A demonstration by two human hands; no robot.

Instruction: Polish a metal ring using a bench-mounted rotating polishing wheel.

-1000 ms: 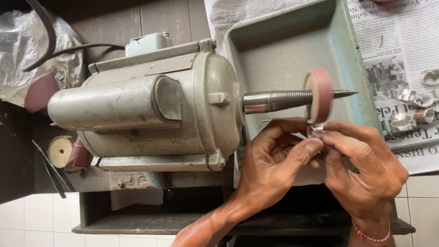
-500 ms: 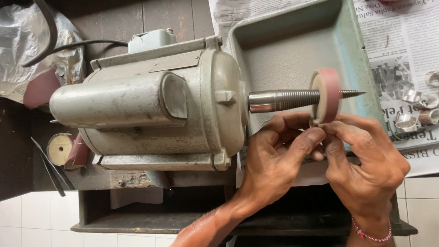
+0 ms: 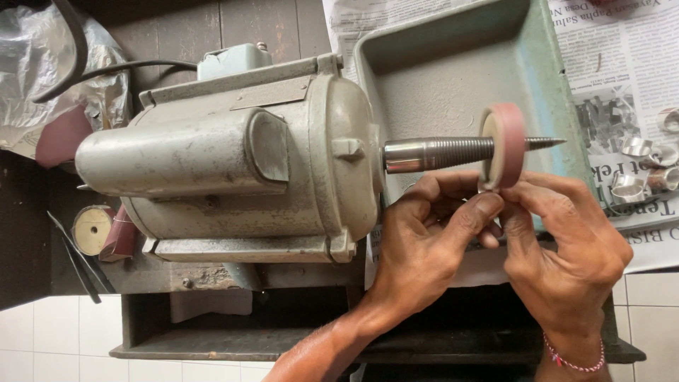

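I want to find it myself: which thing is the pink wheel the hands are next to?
Start at the big grey motor lying on its side. A shiny threaded spindle pokes out of its right end, over the green tray. The pink wheel sits near the spindle's pointed tip, just above both hands' fingertips, the only round pink disc on that shaft.

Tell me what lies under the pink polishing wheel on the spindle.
Beneath the round pink polishing wheel on the tapered threaded spindle sits a grey-green metal tray, its visible floor bare. The left hand and right hand cover the tray's near edge, hiding whatever they press there.
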